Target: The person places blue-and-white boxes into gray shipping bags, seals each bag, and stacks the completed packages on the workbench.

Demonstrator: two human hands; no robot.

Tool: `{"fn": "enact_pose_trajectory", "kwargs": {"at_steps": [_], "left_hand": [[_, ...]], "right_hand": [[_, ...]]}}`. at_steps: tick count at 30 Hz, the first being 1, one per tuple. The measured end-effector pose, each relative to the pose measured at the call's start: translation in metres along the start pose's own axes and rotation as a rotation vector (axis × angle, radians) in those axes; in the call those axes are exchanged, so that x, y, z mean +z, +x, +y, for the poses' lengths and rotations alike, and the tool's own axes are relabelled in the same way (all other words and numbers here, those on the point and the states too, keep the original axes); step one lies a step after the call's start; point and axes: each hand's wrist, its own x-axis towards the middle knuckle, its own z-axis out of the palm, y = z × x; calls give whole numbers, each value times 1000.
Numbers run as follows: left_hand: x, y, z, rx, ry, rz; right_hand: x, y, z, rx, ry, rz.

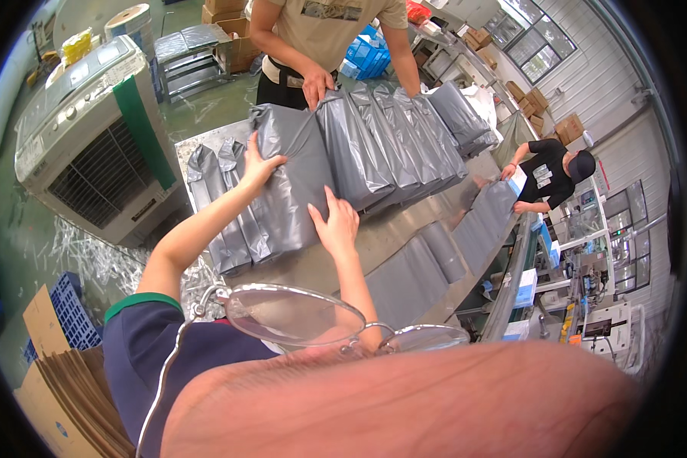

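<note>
Wire-rimmed round glasses [298, 317] closest. Beyond, grey plastic mailer bag [286, 187] on steel table [393, 237], pressed between splayed fingers of left hand [258, 164] and right hand [336, 223]. Past fingertips, overlapping grey bags [404, 141] under co-worker's hand [317, 90].

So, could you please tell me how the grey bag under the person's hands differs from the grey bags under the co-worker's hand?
The grey bag lies alone under both hands, left hand and right hand; the co-worker's bags overlap in a row. It lies nearer the wearer; theirs lie farther. Both are grey plastic on the metal table.
</note>
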Motion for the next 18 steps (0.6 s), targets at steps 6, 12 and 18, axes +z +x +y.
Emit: {"fn": "enact_pose_trajectory", "kwargs": {"at_steps": [6,12,18], "left_hand": [[-64,-22,44,36,44,-87],[-20,97,39,-4,756,-131],[91,135,31,318,1058,-230]], "right_hand": [[8,-33,41,-23,337,237],[-11,-70,36,56,418,186],[-47,-193,71,455,387,90]]}}
